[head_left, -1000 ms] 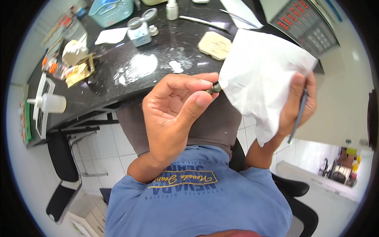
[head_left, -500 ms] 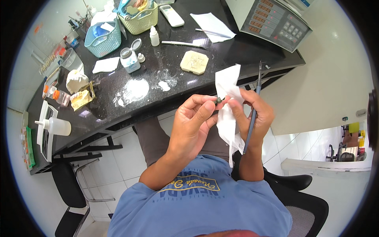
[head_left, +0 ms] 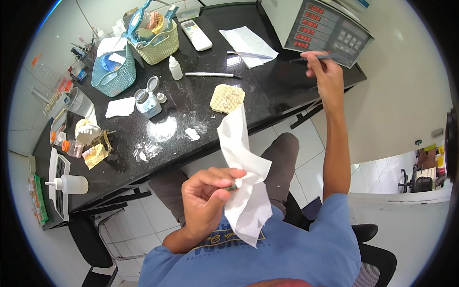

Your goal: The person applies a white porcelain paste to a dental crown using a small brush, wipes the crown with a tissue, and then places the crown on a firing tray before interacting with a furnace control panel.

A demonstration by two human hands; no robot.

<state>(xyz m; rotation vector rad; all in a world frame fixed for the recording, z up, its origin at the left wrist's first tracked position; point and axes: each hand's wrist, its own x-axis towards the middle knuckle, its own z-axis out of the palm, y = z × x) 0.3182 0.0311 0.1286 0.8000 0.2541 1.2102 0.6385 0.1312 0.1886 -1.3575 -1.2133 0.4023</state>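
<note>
Above my lap, my left hand [head_left: 208,195] is closed, pinching a small dark piece with a white part [head_left: 232,187] between thumb and fingers. A white tissue [head_left: 245,172] hangs from the same hand, one end reaching up near the desk's front edge. My right hand [head_left: 326,79] is stretched out over the right end of the desk, in front of the control panel [head_left: 330,31] of a white machine. Its fingers are closed around a slim dark-handled brush [head_left: 321,57], which is blurred; its tip is hard to make out.
On the black desk [head_left: 181,158] stand a beige honeycomb tray [head_left: 227,98], an open powder jar [head_left: 147,103], a dropper bottle [head_left: 175,68] and a white pen-like tool [head_left: 210,75]. Further left are baskets [head_left: 114,76], dental models [head_left: 93,143] and a squeeze bottle [head_left: 69,184]. White powder lies spilled.
My right hand has let go of the tissue and swung up and right to the machine with the brush. My left hand has moved down and left, keeping the small piece and tissue.
</note>
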